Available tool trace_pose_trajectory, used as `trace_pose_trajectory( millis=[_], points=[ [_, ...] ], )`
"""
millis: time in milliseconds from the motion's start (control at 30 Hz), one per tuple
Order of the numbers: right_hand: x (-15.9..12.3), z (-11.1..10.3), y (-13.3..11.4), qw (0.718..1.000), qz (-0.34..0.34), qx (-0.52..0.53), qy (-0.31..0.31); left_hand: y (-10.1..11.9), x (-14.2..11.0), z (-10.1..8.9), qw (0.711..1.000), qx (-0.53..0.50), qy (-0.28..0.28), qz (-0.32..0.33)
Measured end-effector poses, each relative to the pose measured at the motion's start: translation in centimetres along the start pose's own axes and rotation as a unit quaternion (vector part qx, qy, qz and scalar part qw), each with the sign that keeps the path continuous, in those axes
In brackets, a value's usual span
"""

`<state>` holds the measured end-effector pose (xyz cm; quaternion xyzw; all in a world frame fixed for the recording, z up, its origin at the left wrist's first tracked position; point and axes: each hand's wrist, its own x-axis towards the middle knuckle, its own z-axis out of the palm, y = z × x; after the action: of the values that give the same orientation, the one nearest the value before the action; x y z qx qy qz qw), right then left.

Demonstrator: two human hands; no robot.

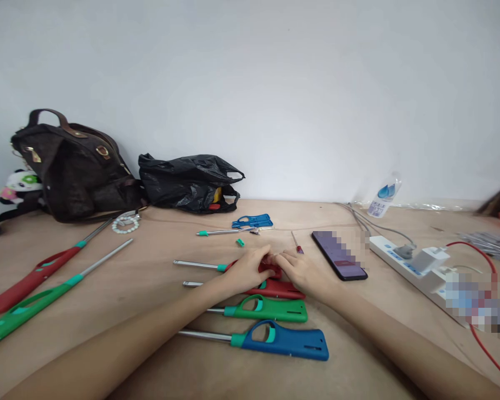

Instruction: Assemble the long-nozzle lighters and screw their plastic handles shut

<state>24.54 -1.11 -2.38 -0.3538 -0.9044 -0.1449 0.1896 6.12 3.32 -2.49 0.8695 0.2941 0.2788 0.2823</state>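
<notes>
My left hand [248,268] and my right hand [302,269] meet over a red long-nosed lighter [270,266] lying on the table, fingers curled round its handle. Its metal tube [195,264] points left. Just below the hands lie a second red lighter [281,289], a green lighter [275,311] and a blue lighter [287,341], all with tubes pointing left. A small red-handled screwdriver [297,243] rests just beyond my right hand.
A phone [339,254] lies right of the hands, then a white power strip [404,261] with cables. Far left lie a long red lighter [33,275] and a long green lighter [29,308]. Brown handbag [75,166], black plastic bag [189,183], blue lighter shell [252,221] and a bottle [384,195] sit behind.
</notes>
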Motion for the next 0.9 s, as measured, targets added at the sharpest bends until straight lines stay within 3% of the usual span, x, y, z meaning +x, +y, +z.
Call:
trace_pose_trajectory(
  millis=[400, 700, 800, 900],
  points=[
    [0.2, 0.2, 0.1, 1.000, 0.017, -0.006, -0.022, 0.1, -0.1, 0.0, 1.000, 0.006, 0.004, 0.007],
    [0.3, -0.2, 0.8, 0.996, 0.054, 0.065, -0.041, -0.1, 0.0, -0.1, 1.000, 0.009, 0.000, 0.005],
    [0.2, -0.7, 1.6, 0.991, 0.114, 0.042, -0.058, 0.0, 0.0, -0.1, 1.000, -0.003, -0.001, 0.001],
    [-0.1, -1.2, 2.3, 0.962, 0.243, -0.052, -0.117, 0.2, -0.1, -0.1, 1.000, -0.018, -0.002, -0.003]
  ],
)
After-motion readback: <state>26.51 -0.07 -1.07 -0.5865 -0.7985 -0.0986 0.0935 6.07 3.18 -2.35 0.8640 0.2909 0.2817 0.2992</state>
